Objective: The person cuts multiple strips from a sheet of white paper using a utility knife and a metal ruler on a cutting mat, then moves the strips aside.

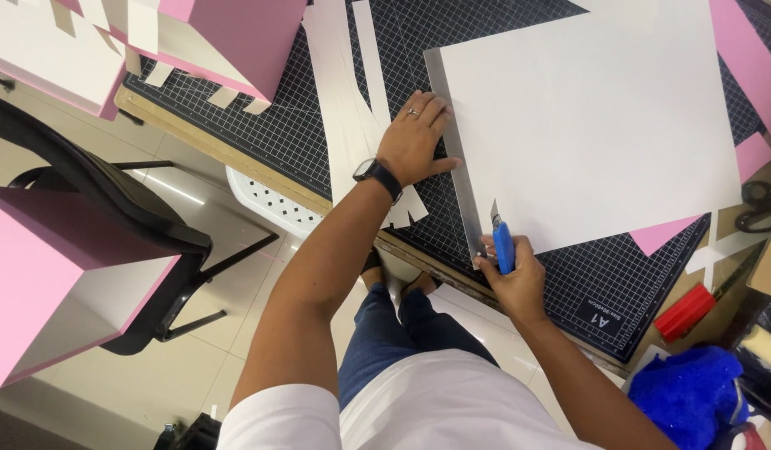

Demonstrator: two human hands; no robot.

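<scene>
The left hand (415, 137) lies flat, fingers spread, pressing a long steel ruler (454, 154) along the left edge of a smooth white card sheet (594, 117). The right hand (512, 271) grips a blue utility knife (502, 246), blade at the ruler's near end, over the gridded black cutting mat (302, 125).

I note a pink box (52, 283) at lower left, beside a black chair (110, 200). Second pink box (235, 42) sits on the table's (227, 154) far left corner. Scissors (760, 204) at right edge; red tool (685, 311) near them. Blue cloth (690, 396) bunched at lower right. White stool (273, 204) under the table edge.
</scene>
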